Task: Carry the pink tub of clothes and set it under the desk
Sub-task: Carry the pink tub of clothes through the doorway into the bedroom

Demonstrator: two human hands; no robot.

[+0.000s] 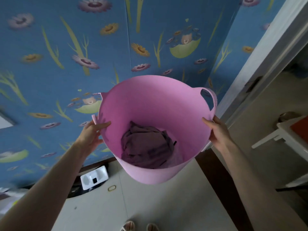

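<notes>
The pink tub (150, 100) hangs in the air in front of me, its mouth tilted toward me. Dark purple clothes (146, 145) lie crumpled at its bottom. My left hand (93, 132) grips the tub's left rim, thumb over the edge. On the opposite rim, just below the looped handle (210, 99), my right hand (218, 130) holds the tub. Both arms are stretched forward. At the right edge stands part of a white desk or table (286, 132); the space beneath it is mostly out of view.
A blue flowered wall (66, 55) rises straight ahead. A white box (94, 177) and a small ring (112, 188) lie on the pale floor near the wall's base. A white door frame (266, 52) runs along the right. My slippered feet (140, 226) show at the bottom.
</notes>
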